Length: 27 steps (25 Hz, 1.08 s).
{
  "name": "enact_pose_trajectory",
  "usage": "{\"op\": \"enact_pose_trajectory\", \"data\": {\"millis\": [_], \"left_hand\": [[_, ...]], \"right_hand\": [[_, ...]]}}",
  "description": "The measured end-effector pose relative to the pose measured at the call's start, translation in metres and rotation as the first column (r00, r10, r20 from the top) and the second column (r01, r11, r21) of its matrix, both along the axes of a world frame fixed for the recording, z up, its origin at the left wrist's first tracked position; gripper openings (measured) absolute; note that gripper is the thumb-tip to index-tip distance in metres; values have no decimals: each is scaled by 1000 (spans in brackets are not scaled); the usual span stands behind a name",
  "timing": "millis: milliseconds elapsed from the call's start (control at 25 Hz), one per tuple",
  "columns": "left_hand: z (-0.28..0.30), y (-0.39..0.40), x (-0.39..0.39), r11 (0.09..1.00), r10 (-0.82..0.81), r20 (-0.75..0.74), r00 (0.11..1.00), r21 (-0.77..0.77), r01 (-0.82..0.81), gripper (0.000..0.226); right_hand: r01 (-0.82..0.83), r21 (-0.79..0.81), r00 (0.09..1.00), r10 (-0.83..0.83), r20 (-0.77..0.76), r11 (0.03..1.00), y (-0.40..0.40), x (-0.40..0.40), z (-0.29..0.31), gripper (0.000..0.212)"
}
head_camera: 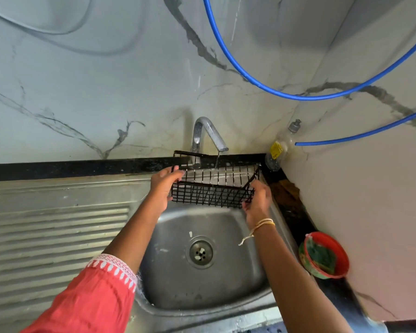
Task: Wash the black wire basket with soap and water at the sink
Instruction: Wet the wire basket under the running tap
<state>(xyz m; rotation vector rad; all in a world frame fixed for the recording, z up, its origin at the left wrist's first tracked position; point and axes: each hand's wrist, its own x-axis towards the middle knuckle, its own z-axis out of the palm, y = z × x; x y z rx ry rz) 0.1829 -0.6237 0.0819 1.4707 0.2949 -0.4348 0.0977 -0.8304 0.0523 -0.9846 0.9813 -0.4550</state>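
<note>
head view: the black wire basket (214, 186) hangs over the sink (168, 272), its long axis running left to right between the hands, under the tap (208, 135), where a thin stream of water falls onto its far side. left hand (162, 188) grips the left end, fingers curled over the top rim; right hand (257, 200) grips the lower right corner. both hands are equally near, one at each end. soap bottle (277, 150) stands in the corner, just beyond the right hand.
</note>
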Motion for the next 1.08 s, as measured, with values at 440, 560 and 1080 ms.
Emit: {"op": "enact_pose_trajectory", "data": {"millis": [440,560,1080], "left_hand": [[-32,45,-4,998,57,-188,981,15,-55,26],[-36,45,-4,998,66,-191,979,13,-65,22],[-57,15,-36,959,-204,-594,778,40,282,50]], "right_hand": [[-284,-419,951,307,-12,863,29,2,15,34],[-288,-486,947,319,-20,825,33,-7,21,39],[-311,-703,950,216,-224,640,43,-4,37,46]]}}
